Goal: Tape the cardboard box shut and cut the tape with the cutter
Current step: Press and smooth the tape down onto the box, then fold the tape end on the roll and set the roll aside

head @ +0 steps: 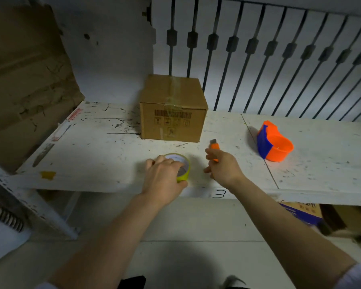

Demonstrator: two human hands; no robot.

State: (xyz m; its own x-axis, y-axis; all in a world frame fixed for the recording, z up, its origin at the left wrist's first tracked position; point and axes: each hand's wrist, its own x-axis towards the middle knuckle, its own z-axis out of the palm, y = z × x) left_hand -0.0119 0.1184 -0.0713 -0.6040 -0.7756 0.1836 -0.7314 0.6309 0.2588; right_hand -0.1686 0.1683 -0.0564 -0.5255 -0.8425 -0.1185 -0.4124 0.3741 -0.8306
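Note:
A small brown cardboard box (172, 109) stands on the white table (104, 155), its flaps down with a strip of clear tape along the top seam. My left hand (163, 176) rests over a roll of yellowish tape (182, 166) near the table's front edge, fingers wrapped around it. Just to the right, my right hand (223, 166) holds an orange cutter (214, 148), whose grey tip points toward the box. Both hands are in front of the box, well short of it.
An orange and blue tape dispenser (274, 143) lies on the table at the right. A large sheet of cardboard (23, 84) leans at the left. A barred railing (279, 59) runs behind the table. Boxes (304, 213) sit under the table at the right.

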